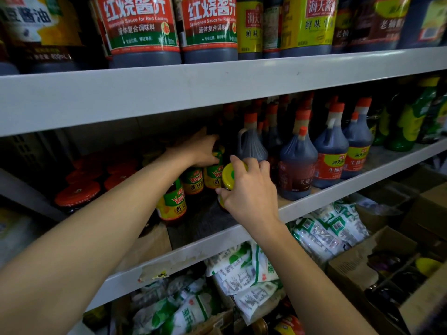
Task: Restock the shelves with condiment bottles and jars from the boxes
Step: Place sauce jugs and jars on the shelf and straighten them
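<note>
A yellow-lidded jar (231, 175) is at the near edge of the middle shelf (314, 198), its lid tipped toward the viewer and its top gripped by the right hand (251, 193). Just beyond, the left hand (202, 151) curls over a farther jar (217, 154). Red-lidded jars (77, 193) stand to the left and dark sauce bottles (298, 165) to the right.

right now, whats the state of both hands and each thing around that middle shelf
left hand: gripping the top of the back jar
right hand: gripping the yellow-lidded jar
yellow-lidded jar: lid on, tilted toward the camera
front jar: upright on the shelf
red-lidded jars: closed, upright
soy sauce jugs: capped, upright
cardboard box: open
</note>
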Motion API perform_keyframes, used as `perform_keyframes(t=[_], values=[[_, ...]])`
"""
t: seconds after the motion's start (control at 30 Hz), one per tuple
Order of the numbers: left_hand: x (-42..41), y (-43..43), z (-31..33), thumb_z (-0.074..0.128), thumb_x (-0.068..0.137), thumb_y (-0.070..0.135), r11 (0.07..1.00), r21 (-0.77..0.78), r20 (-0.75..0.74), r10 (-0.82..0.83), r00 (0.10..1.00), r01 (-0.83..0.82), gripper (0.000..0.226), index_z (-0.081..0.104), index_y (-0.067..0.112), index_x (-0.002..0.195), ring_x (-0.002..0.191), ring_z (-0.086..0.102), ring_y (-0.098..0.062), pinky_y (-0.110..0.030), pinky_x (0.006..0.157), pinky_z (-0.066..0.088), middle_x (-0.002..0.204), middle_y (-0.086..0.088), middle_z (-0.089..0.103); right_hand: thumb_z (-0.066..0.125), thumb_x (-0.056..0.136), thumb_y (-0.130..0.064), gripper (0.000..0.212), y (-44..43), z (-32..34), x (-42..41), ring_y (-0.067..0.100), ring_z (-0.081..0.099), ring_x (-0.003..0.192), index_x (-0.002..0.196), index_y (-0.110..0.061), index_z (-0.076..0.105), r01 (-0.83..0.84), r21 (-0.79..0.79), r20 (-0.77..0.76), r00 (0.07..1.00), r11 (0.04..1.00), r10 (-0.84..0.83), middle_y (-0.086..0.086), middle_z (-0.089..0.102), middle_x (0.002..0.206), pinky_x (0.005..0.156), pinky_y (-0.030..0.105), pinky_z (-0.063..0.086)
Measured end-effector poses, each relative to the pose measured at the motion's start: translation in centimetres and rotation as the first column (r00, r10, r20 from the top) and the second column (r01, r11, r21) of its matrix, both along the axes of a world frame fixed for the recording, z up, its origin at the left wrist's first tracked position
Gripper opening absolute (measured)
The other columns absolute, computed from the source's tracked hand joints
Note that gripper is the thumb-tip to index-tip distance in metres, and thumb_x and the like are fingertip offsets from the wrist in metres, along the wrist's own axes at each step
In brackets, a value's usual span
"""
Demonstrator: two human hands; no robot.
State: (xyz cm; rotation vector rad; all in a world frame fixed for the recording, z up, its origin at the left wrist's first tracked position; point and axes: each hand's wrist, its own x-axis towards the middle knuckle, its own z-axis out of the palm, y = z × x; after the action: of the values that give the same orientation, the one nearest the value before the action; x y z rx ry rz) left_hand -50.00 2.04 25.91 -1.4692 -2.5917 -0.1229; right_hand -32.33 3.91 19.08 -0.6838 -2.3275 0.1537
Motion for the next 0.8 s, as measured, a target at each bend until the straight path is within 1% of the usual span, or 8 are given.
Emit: perform_keyframes(t=[0.13, 0.23, 0.33, 0.43, 0.5, 0.57, 0.67, 0.8], values=[[1.0, -1.9, 0.3, 0.062, 0.092, 0.028, 0.981, 0.153, 0.020, -0.121, 0.993, 0.116, 0.042, 0.056, 0.022, 0.133, 0.125, 0.048, -0.026, -0.030, 0.095, 0.039, 0.134, -0.006, 0.049, 0.075, 0.081, -0.045, 0.057, -0.2, 0.4, -1.7, 0.034, 0.046, 0.111, 0.120, -0.010, 0.054, -0.053, 0.079, -0.001, 0.999, 0.995, 0.053, 0.012, 0.046, 0.123, 0.057, 0.036, 0.039], [2.3, -3.5, 0.2, 0.057, 0.098, 0.018, 0.952, 0.245, 0.152, -0.223, 0.963, 0.182, 0.025, 0.068, 0.017, 0.120, 0.108, 0.056, -0.017, -0.022, 0.083, 0.035, 0.110, 0.004, 0.059, 0.074, 0.084, -0.037, 0.055, 0.1, 0.3, -2.5, 0.034, 0.042, 0.116, 0.124, -0.009, 0.050, -0.066, 0.016, 0.039, 0.997, 0.998, 0.065, 0.013, 0.036, 0.129, 0.063, 0.036, 0.042], [3.2, -4.2, 0.3, 0.057, 0.099, 0.026, 0.953, 0.221, 0.195, -0.249, 0.949, 0.205, 0.027, 0.069, 0.019, 0.121, 0.101, 0.053, -0.007, -0.022, 0.082, 0.037, 0.111, 0.006, 0.063, 0.074, 0.082, -0.011, 0.066, 0.2, -1.1, -2.0, 0.038, 0.038, 0.129, 0.139, -0.009, 0.041, -0.149, -0.061, 0.000, 0.989, 0.987, 0.149, 0.015, 0.025, 0.146, 0.080, 0.042, 0.051], [3.6, -4.0, 0.3, 0.062, 0.096, 0.034, 0.965, 0.173, 0.200, -0.230, 0.952, 0.197, 0.032, 0.068, 0.021, 0.125, 0.105, 0.056, -0.009, -0.022, 0.085, 0.039, 0.122, 0.002, 0.065, 0.068, 0.080, 0.004, 0.068, -0.3, -3.5, -0.8, 0.035, 0.046, 0.126, 0.139, -0.010, 0.040, -0.117, -0.158, -0.200, 0.976, 0.980, 0.085, 0.012, 0.031, 0.145, 0.086, 0.041, 0.050], [3.8, -3.6, 0.2, 0.070, 0.089, 0.039, 0.973, 0.148, 0.135, -0.199, 0.971, 0.179, 0.040, 0.067, 0.020, 0.124, 0.109, 0.059, -0.017, -0.023, 0.085, 0.041, 0.122, -0.003, 0.065, 0.068, 0.082, 0.001, 0.048, -0.6, -5.1, -0.4, 0.033, 0.055, 0.112, 0.124, -0.009, 0.046, -0.042, -0.217, -0.215, 0.977, 0.975, -0.006, 0.011, 0.045, 0.128, 0.077, 0.036, 0.045], [3.9, -3.3, -0.2, 0.076, 0.081, 0.046, 0.978, 0.133, 0.079, -0.174, 0.981, 0.163, 0.049, 0.067, 0.019, 0.121, 0.109, 0.059, -0.020, -0.025, 0.082, 0.041, 0.119, -0.004, 0.066, 0.067, 0.090, -0.014, 0.027, -0.5, -6.0, -0.6, 0.033, 0.060, 0.099, 0.109, -0.010, 0.048, 0.040, -0.272, -0.117, 0.990, 0.962, -0.075, 0.010, 0.055, 0.114, 0.068, 0.033, 0.034], [3.5, -3.2, -0.7, 0.079, 0.079, 0.045, 0.975, 0.159, 0.063, -0.168, 0.984, 0.156, 0.050, 0.068, 0.019, 0.120, 0.111, 0.057, -0.023, -0.027, 0.086, 0.041, 0.118, -0.005, 0.064, 0.063, 0.095, -0.029, 0.023, 0.1, -5.6, -1.4, 0.035, 0.063, 0.095, 0.104, -0.010, 0.055, 0.096, -0.300, -0.031, 0.993, 0.949, -0.110, 0.010, 0.064, 0.105, 0.066, 0.036, 0.032], [2.8, -3.6, -1.4, 0.075, 0.083, 0.041, 0.970, 0.205, 0.068, -0.148, 0.987, 0.132, 0.044, 0.066, 0.021, 0.122, 0.119, 0.049, -0.023, -0.036, 0.099, 0.041, 0.124, -0.002, 0.057, 0.060, 0.097, -0.029, 0.022, 0.4, -5.0, -2.7, 0.038, 0.064, 0.097, 0.107, -0.010, 0.060, 0.079, -0.302, 0.030, 0.997, 0.950, -0.073, 0.014, 0.068, 0.103, 0.068, 0.038, 0.040]])
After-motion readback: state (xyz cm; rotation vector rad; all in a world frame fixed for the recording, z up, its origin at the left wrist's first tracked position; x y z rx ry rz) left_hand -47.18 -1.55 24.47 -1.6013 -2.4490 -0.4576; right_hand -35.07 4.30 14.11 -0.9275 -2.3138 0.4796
